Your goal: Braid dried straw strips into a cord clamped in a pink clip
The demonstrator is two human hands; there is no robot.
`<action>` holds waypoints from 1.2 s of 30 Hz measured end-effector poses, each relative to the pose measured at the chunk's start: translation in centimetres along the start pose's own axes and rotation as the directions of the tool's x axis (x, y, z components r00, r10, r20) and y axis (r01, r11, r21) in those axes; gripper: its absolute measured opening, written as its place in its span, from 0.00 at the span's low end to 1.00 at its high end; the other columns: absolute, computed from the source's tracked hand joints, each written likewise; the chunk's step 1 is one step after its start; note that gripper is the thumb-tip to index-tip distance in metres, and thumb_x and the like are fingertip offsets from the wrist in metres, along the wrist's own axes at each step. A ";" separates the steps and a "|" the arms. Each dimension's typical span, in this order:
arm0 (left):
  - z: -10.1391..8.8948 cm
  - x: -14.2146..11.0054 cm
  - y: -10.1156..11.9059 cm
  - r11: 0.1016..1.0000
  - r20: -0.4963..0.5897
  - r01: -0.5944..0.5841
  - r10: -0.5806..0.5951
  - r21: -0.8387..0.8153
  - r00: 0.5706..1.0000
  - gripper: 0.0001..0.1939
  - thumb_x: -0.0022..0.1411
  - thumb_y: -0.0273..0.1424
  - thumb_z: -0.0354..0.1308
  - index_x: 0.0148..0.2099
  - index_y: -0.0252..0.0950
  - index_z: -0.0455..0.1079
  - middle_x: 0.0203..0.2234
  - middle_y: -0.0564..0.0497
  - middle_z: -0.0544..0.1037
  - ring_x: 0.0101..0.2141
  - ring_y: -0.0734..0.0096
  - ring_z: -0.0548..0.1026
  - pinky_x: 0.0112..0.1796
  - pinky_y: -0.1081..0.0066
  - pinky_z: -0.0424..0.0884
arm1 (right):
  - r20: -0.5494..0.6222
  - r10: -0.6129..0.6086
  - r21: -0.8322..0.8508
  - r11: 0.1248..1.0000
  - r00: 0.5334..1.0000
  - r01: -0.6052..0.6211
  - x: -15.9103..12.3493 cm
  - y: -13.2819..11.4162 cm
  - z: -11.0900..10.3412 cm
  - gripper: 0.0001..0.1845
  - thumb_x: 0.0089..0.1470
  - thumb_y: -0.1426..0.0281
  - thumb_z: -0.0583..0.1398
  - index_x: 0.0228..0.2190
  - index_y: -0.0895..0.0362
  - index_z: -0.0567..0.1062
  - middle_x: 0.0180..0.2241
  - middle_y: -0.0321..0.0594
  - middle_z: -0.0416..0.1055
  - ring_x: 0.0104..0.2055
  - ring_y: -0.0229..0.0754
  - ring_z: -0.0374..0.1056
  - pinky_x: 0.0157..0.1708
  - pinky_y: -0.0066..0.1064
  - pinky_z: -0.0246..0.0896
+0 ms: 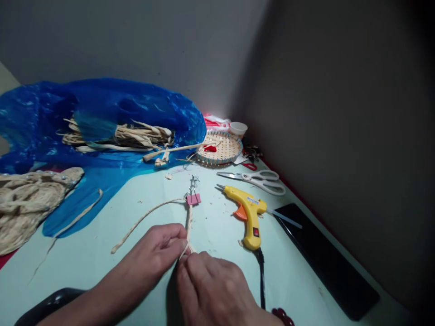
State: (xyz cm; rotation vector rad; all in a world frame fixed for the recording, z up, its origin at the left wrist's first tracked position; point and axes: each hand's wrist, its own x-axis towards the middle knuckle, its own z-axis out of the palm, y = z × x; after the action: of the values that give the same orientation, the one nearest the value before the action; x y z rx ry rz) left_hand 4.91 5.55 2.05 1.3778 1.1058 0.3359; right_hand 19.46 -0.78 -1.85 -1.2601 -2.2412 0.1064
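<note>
A thin braid of pale plant fibre [190, 219] runs toward me from a pink binder clip [193, 199], which grips its far end on the table. My left hand [161, 249] is closed, thumb and fingers pinching the braid's near end. Right beside it, my right hand [212, 285] is closed too, its fingertips on the loose strands; the ends are hidden under the hand. Wire or chain loops [193, 183] stick out behind the clip. Off to the left of the clip curves another narrow braided cord [146, 220].
A yellow glue gun [248, 213] with its cord lies right of my hands, near scissors [258, 179] and a black flat object [329, 262]. Behind are a woven basket [220, 148], a cup [238, 128] and a blue plastic bag [136, 99] with fibre bundles [136, 136]. Woven pieces [30, 208] lie left.
</note>
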 end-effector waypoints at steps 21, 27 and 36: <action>-0.3 0.0 -0.7 0.834 -0.203 -0.098 0.243 0.542 0.948 0.15 0.63 0.35 0.44 0.23 0.40 0.52 0.19 0.57 0.62 0.25 0.68 0.64 0.27 0.70 0.52 | 0.281 0.461 0.404 0.739 0.842 -0.539 10.6 7.3 -2.2 0.16 0.55 0.64 0.57 0.24 0.61 0.77 0.22 0.40 0.72 0.24 0.36 0.62 0.26 0.27 0.52; -1.7 0.4 -0.1 0.793 -0.211 -0.056 0.229 0.606 0.950 0.15 0.61 0.33 0.44 0.22 0.40 0.49 0.18 0.57 0.60 0.25 0.68 0.63 0.27 0.69 0.50 | 0.282 0.463 0.512 0.668 0.840 -0.540 10.4 8.1 -1.2 0.10 0.53 0.67 0.56 0.27 0.60 0.73 0.25 0.39 0.73 0.23 0.34 0.61 0.24 0.25 0.53; -2.7 0.8 0.0 0.787 -0.210 -0.056 0.231 0.614 0.950 0.15 0.60 0.33 0.44 0.22 0.40 0.50 0.18 0.58 0.58 0.25 0.69 0.62 0.28 0.70 0.49 | 0.319 0.418 0.604 0.602 0.850 -0.523 10.4 8.8 -2.5 0.09 0.51 0.66 0.58 0.25 0.59 0.72 0.22 0.35 0.69 0.24 0.35 0.59 0.25 0.26 0.51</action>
State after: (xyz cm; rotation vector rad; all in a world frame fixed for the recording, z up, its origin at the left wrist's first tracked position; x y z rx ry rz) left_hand 3.25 7.84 2.23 2.0426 1.4139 0.3026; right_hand 23.29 12.08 1.83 -1.3896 -1.6274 1.1519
